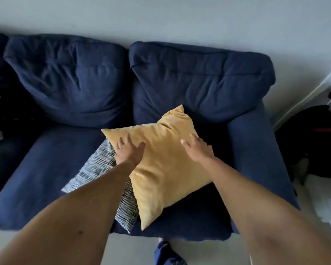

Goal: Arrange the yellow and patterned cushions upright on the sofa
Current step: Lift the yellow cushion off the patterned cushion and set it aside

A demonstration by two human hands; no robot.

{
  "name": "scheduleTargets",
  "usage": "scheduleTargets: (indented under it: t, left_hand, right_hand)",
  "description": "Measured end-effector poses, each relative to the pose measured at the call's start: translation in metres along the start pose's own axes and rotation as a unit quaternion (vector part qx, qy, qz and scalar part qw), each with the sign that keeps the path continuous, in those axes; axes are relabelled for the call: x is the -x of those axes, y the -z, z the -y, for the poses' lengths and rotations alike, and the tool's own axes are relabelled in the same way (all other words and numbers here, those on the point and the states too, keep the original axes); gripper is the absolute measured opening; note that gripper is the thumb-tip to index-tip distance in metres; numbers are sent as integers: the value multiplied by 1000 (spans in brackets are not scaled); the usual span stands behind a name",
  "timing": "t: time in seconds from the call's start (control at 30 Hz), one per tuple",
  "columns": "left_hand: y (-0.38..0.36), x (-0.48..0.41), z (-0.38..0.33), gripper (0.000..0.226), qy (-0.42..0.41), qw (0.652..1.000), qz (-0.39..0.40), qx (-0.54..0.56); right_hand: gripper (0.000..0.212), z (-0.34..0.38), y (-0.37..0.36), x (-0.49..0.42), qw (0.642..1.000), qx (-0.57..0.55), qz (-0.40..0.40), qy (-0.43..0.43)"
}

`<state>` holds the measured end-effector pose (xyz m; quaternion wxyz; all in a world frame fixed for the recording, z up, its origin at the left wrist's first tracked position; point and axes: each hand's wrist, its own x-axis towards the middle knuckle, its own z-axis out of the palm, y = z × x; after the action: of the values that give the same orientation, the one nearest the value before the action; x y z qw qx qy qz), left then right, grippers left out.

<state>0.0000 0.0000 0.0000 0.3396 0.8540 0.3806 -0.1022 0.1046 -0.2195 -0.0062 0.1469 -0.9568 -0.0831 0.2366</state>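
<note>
The yellow cushion lies flat on the sofa seat near its right armrest, overlapping the patterned cushion. Left hand and right hand rest spread on it, fingers apart, gripping nothing.

Looks like home living room: big navy fabric sofa against plain white wall, throw cushions on seat, pale floor.

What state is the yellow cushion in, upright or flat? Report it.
Flat. The yellow cushion lies face up on the seat of the sofa, overlapping the patterned cushion, not propped against the back cushions.
</note>
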Motion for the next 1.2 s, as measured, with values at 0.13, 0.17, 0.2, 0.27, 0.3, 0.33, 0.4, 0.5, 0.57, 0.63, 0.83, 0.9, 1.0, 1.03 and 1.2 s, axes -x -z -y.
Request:
scheduleTargets:
  t: [0.13,0.17,0.2,0.27,0.3,0.33,0.4,0.5,0.57,0.63,0.83,0.9,1.0,1.03,1.2]
  left_hand:
    - [-21,-22,16,92,106,991,-46,64]
    - [-28,-26,20,95,117,989,-47,83]
    - [-35,-31,24,98,127,986,-44,103]
    - [-48,-40,31,101,128,979,-48,151]
    - [-54,-43,34,103,127,975,-54,173]
    - [-61,-46,37,105,127,971,-62,192]
    - [-72,-52,41,111,134,962,-89,222]
    - [-84,-59,45,120,148,946,-116,265]
    - [-90,-65,48,122,159,937,-124,285]
    - [-93,-70,50,121,161,932,-129,298]
    - [-98,-77,44,120,106,922,-154,338]
    - [-98,-76,37,119,83,920,-161,347]
    - [-95,-73,21,116,44,917,-176,355]
    - [-93,-70,15,116,30,916,-177,360]
    - [-77,-63,-29,116,-100,894,-178,399]
  right_hand:
    - [75,-15,-17,-37,999,-18,-21,-34]
    - [76,-18,-24,-45,999,-29,-17,-42]
    - [77,-20,-29,-53,998,-37,-9,-49]
    - [80,-24,-38,-69,997,-51,2,-57]
    - [82,-27,-41,-76,996,-63,2,-64]
    - [83,-31,-43,-84,994,-80,2,-74]
    - [86,-39,-48,-99,988,-120,-5,-100]
    - [91,-51,-53,-120,970,-195,-6,-144]
    - [94,-56,-57,-131,958,-246,5,-147]
    - [97,-58,-61,-137,947,-290,11,-141]
    - [105,-57,-70,-139,936,-330,-3,-121]
    - [101,-55,-69,-134,933,-340,-15,-113]
    - [94,-56,-61,-121,927,-361,-38,-91]
    - [91,-58,-57,-116,924,-371,-49,-82]
    - [68,-74,-28,-89,881,-437,-178,-31]
